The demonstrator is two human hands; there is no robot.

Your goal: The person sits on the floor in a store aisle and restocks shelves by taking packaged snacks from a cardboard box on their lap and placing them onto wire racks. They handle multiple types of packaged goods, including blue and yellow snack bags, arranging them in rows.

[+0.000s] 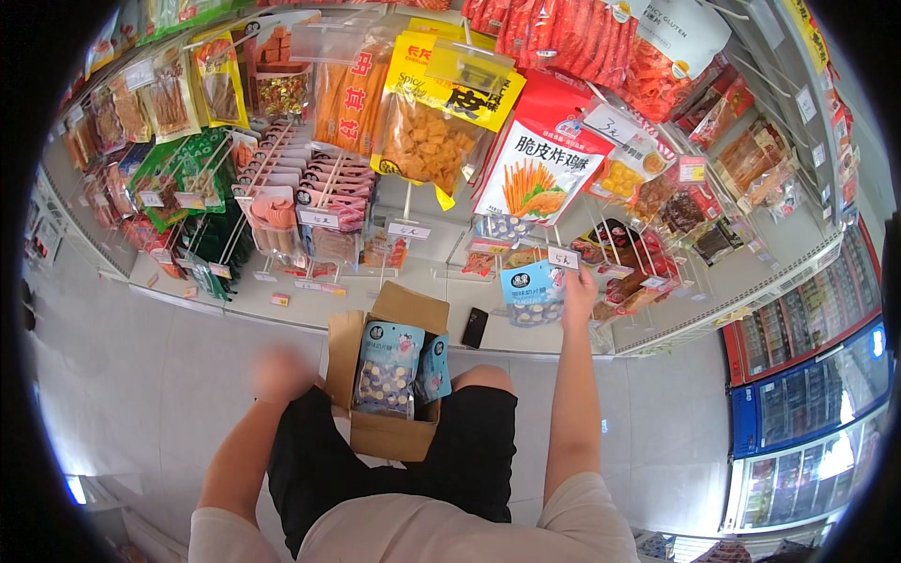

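Observation:
At the right of the low rack, my right hand [579, 298] is closed at the right edge of a light-blue bag of round wrapped candies [533, 295]. Its fingertips reach a small white price tag [563, 258] at a hook end and are partly hidden. My left hand [282, 373], blurred, is by my left knee, and its fingers cannot be made out. Between my legs an open cardboard box [394, 436] holds matching candy bags, one facing up [386, 369] and another tilted beside it [433, 370].
A black phone [475, 327] lies on the bottom shelf ledge [375, 281] right of the box. Hooks above carry yellow snack bags [432, 122], a red-and-white snack bag [544, 155] and pink packs [328, 197]. Glass-fronted cabinets [817, 394] stand at the right.

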